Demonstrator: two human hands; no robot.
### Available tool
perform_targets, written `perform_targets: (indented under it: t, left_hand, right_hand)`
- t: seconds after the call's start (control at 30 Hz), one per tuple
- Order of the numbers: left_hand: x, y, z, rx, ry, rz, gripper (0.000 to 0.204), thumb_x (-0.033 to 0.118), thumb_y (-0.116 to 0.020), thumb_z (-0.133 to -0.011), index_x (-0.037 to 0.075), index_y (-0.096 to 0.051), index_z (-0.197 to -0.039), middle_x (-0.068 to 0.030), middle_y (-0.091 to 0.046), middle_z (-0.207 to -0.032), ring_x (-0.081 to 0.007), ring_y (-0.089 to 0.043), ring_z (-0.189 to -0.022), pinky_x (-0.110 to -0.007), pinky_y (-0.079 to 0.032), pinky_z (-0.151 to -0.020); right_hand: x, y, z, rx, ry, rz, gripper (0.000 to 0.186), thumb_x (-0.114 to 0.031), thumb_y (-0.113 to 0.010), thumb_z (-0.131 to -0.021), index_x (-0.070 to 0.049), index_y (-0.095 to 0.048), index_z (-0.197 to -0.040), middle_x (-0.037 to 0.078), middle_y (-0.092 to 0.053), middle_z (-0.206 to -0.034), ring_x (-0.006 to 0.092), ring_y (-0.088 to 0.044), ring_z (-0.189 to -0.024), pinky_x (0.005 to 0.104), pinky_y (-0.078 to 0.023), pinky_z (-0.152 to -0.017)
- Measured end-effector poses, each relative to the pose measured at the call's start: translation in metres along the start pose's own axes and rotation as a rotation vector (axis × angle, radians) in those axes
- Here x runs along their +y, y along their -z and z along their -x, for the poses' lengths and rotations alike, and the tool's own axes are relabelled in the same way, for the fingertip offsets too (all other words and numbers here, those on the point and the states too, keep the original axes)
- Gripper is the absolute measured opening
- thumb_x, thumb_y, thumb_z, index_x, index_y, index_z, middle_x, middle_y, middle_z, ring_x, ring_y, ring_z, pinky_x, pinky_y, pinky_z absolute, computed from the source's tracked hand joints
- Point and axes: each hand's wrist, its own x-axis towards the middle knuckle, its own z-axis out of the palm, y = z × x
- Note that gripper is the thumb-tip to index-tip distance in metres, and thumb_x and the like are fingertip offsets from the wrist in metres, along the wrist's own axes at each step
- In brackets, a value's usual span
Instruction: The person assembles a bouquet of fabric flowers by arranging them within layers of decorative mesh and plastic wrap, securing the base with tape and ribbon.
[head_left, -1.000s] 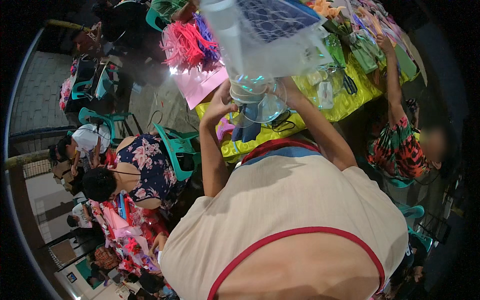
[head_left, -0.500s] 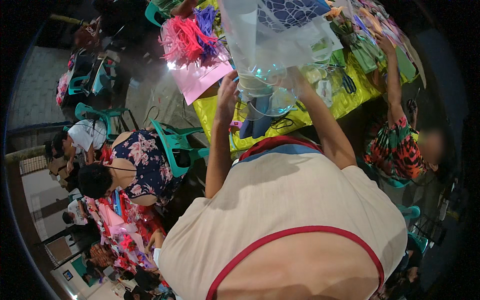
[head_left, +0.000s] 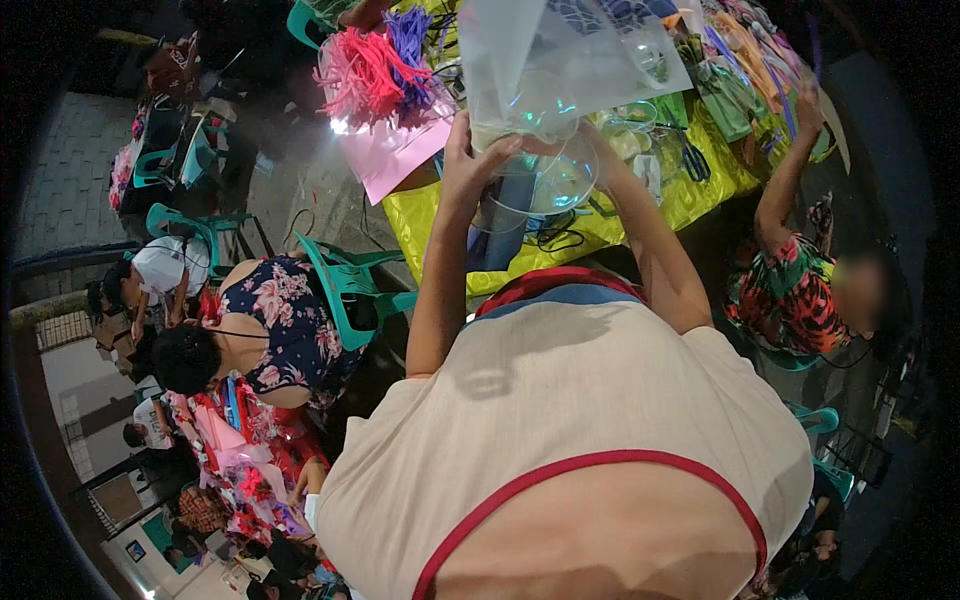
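Note:
In front of my chest is a bouquet in translucent white wrap (head_left: 580, 75), with white netting over dark blue at its top. Its dark blue lower end (head_left: 498, 225) points toward me, above the yellow-covered table. My left hand (head_left: 478, 160) is closed round the gathered neck, thumb across it. On the other side my right hand (head_left: 598, 160) closes on the same neck, its fingers partly hidden by wrap and clear plastic. Clear, shiny plastic loops (head_left: 560, 185) with teal glints hang around the neck, between my forearms.
Scissors (head_left: 695, 162) lie on the yellow table cover (head_left: 700, 205). Pink and red fuzzy stems (head_left: 365, 75), purple ones (head_left: 408, 40) and pink sheets (head_left: 400, 160) are at the left. A person in a patterned top (head_left: 790, 295) reaches over the table's right. Behind my left arm stands a green chair (head_left: 345, 290).
The bouquet has shifted slightly right, and more of its blue lower end shows. My left hand has moved in and up onto the neck. The person at right has raised a hand holding a purple strip.

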Motion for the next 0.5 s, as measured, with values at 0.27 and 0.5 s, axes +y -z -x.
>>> perform_targets:
  t: [0.27, 0.5]
  left_hand:
    - [0.0, -0.006, 0.001, -0.125, -0.093, -0.18, 0.064, 0.033, -0.064, -0.072, 0.006, -0.037, -0.123, -0.0109, -0.048, -0.113, -0.0194, -0.044, -0.104, -0.031, -0.033, -0.089]
    - [-0.039, 0.036, 0.034, -0.307, 0.233, 0.009, 0.059, 0.028, -0.061, -0.077, 0.01, -0.034, -0.126, -0.008, -0.042, -0.12, -0.0183, -0.045, -0.104, -0.03, -0.038, -0.085]
  right_hand:
    - [-0.048, -0.025, 0.013, 0.039, -0.199, 0.047, 0.037, -0.023, -0.055, -0.082, 0.0, -0.051, -0.111, 0.01, -0.059, -0.102, 0.0194, -0.055, -0.096, 0.0307, -0.042, -0.085]
    - [-0.026, 0.035, 0.019, -0.062, 0.084, 0.167, 0.032, -0.022, -0.059, -0.078, -0.001, -0.058, -0.101, 0.011, -0.059, -0.103, 0.0214, -0.057, -0.094, 0.0305, -0.045, -0.082]
